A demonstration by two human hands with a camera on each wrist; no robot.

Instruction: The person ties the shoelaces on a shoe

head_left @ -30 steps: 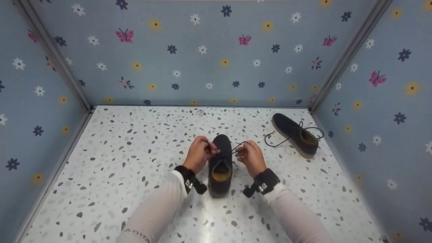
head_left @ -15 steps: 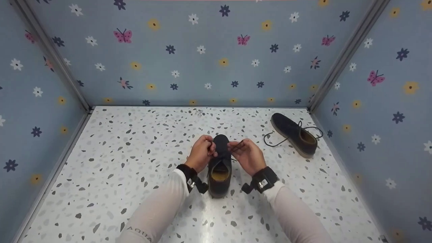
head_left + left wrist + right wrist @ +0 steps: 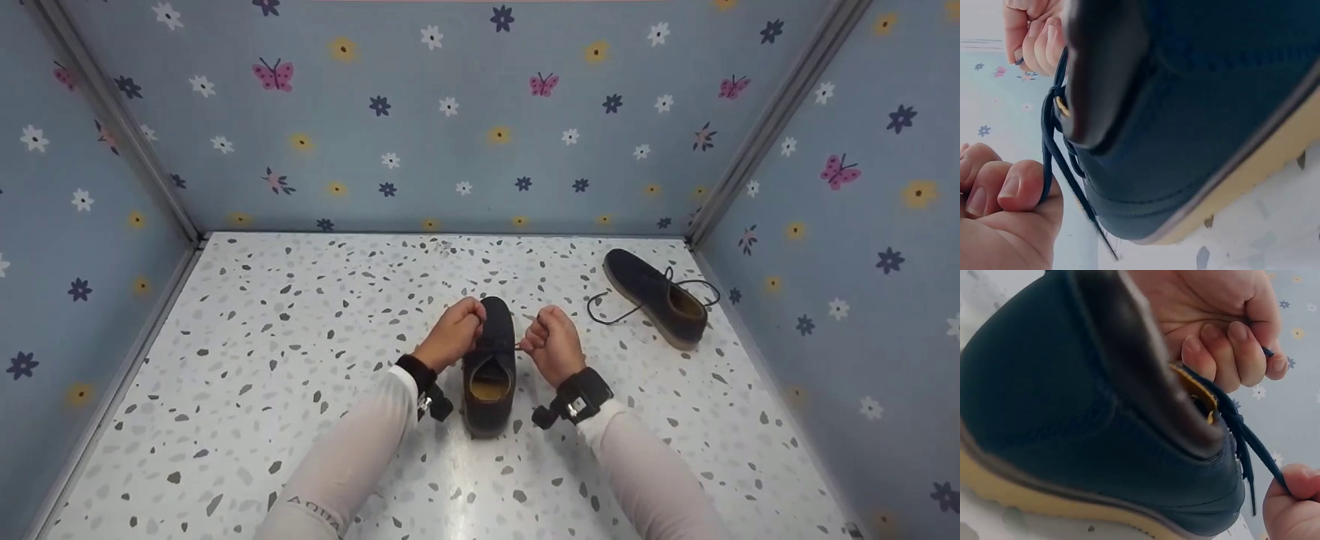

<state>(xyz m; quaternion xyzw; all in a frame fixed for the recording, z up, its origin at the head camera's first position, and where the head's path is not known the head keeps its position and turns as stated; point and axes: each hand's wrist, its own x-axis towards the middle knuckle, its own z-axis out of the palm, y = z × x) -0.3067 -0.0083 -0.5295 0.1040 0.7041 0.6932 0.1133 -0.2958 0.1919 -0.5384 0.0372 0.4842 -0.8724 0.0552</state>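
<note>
A dark navy lace-up shoe (image 3: 489,420) with a tan sole stands on the floor, toe away from me. My left hand (image 3: 454,332), at its left side, grips the shoelace (image 3: 1048,132) in curled fingers. On the right side my right hand (image 3: 555,346) also has its fingers curled round the lace (image 3: 1264,453). In the left wrist view the lace runs from a knot (image 3: 1055,90) over the tongue to each hand, and one lace end hangs loose beside the toe. A short tip of lace sticks out of the left hand in the right wrist view.
A second dark shoe (image 3: 660,300), laces loose, lies on its base at the back right. The speckled white floor (image 3: 300,315) is bounded by blue flowered panels (image 3: 465,112) at the back and both sides. Black camera straps circle both wrists.
The right hand, which reached over the shoe with straighter fingers, has drawn back to the right and curled round the lace. The left hand has turned and closed more tightly by the shoe's left side.
</note>
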